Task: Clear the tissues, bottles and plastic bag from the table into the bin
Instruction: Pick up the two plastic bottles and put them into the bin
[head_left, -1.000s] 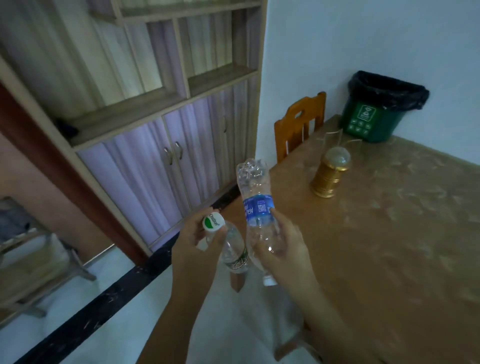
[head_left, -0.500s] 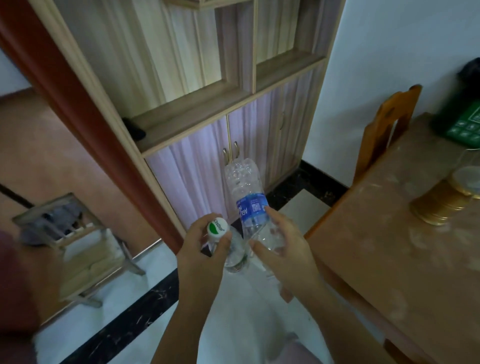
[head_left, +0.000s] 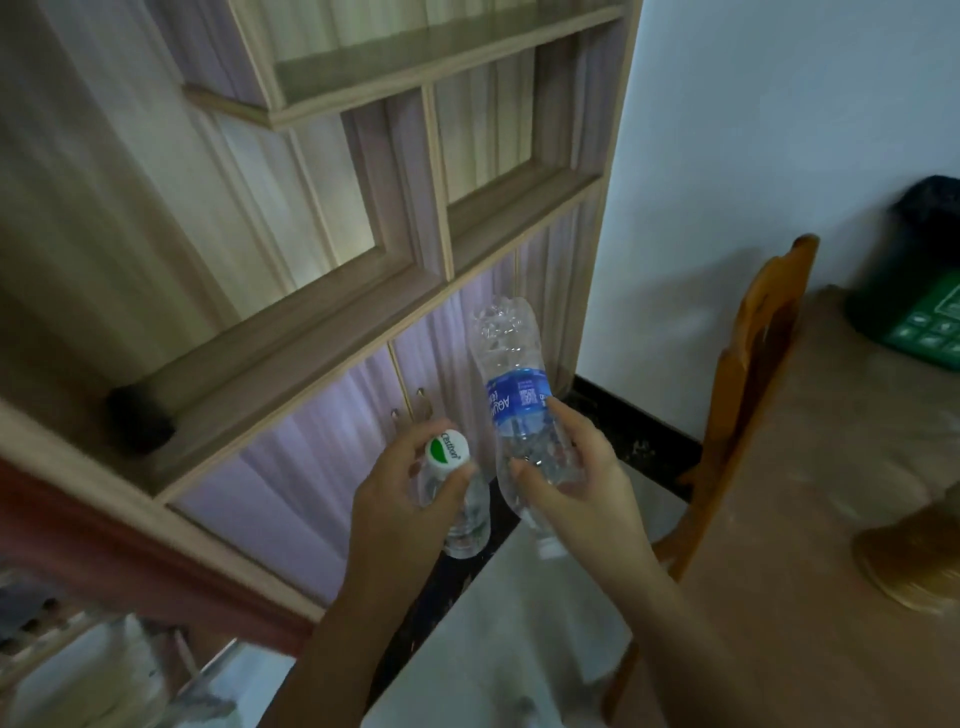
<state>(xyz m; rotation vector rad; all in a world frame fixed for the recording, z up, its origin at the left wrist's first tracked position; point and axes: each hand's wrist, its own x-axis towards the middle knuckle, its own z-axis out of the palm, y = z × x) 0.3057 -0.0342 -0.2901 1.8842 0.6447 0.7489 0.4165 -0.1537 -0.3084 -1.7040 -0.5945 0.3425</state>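
Left hand (head_left: 410, 499) curls round a small clear plastic bottle w/ white-green cap (head_left: 448, 456). Right hand (head_left: 576, 483) grips a taller crumpled blue-labelled clear bottle (head_left: 514, 395), cap down, both off the brown table (head_left: 805, 519). One per hand suits a single trip to the green bin (head_left: 919, 317), seemingly at the table's far end.

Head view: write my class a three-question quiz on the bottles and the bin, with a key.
1. True or false: the right hand holds the blue-label bottle cap-down.
2. The left hand holds: A a tissue; B the white-capped bottle; C a plastic bag.
3. Fill in: the green bin shows at the picture's ___ edge.
Key: 1 true; 2 B; 3 right.
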